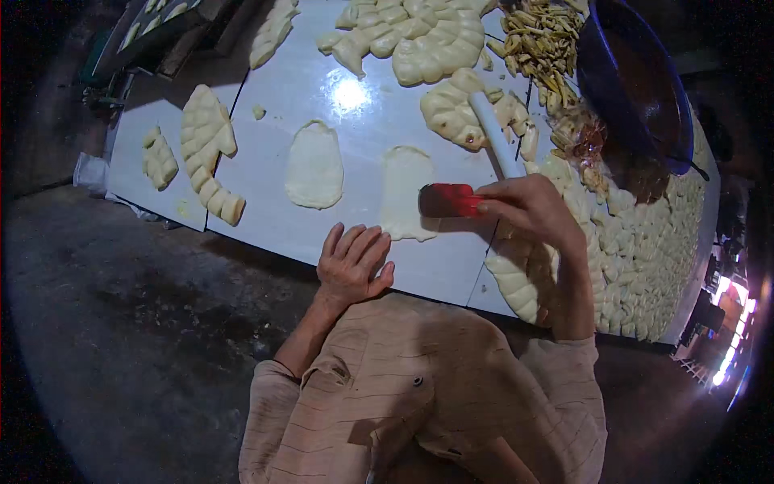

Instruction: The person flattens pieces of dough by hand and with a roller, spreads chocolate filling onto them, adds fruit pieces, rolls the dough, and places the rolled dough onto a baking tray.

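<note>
My right hand [528, 208] grips a red spatula [461, 189] with dark brown paste on its blade. The blade hangs over the right side of a flattened, roughly rectangular sheet of dough [397, 189] on the white table. My left hand [355, 262] is at the table's front edge, holding nothing, its fingers stretched out just short of that sheet. Left of it lies a second flattened oval of dough [314, 165]. Beyond my right hand, a white rolling pin [490, 125] lies slanting beside a clump of dough pieces [451, 109].
A deep blue basin [595, 60] holding brown paste stands at the back right, near a pile of yellow-brown strips [542, 40]. Many small dough pieces [637, 258] cover the table's right side. Joined dough rolls [203, 133] lie at the left, more [435, 40] at the back.
</note>
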A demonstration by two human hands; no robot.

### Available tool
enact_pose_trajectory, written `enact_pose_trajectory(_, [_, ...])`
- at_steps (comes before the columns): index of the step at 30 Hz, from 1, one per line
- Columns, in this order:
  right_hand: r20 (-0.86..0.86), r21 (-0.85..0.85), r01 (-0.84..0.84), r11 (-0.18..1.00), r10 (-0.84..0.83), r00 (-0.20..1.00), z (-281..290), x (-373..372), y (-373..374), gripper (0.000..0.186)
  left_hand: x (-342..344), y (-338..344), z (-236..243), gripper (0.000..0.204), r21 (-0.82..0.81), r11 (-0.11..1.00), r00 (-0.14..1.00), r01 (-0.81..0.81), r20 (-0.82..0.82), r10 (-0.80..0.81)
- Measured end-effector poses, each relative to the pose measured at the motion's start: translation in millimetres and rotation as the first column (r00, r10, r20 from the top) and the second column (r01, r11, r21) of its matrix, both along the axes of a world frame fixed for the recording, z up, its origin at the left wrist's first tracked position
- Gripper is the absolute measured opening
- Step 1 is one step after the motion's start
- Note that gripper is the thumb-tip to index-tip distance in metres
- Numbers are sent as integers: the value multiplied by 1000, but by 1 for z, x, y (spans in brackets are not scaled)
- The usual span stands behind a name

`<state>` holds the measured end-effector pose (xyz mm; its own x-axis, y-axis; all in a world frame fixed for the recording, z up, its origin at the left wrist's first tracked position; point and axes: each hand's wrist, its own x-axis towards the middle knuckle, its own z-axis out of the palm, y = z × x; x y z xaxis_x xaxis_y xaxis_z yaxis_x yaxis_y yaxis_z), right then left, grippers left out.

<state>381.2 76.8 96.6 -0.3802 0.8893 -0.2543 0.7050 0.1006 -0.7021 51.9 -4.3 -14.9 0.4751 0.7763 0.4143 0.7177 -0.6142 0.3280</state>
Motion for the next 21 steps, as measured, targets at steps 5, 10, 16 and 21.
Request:
enact_pose_trajectory(5, [245,185,-63,981,16,969,-16,-47,-24,22,2,0,2,44,-38,999,1000,15,13,-15])
enact_pose_trajectory(10, [324,369,-43,928,-85,942,-6,-52,-32,20,1,2,2,42,-34,999,998,16,56,-14])
enact_pose_trajectory(16, [354,420,5,907,-169,920,-8,-60,-59,19,1,2,1,43,-42,999,998,17,53,-14])
enact_pose_trajectory(21, [340,442,-30,896,-137,930,-13,-58,-63,19,1,2,1,43,-43,999,997,12,74,-9])
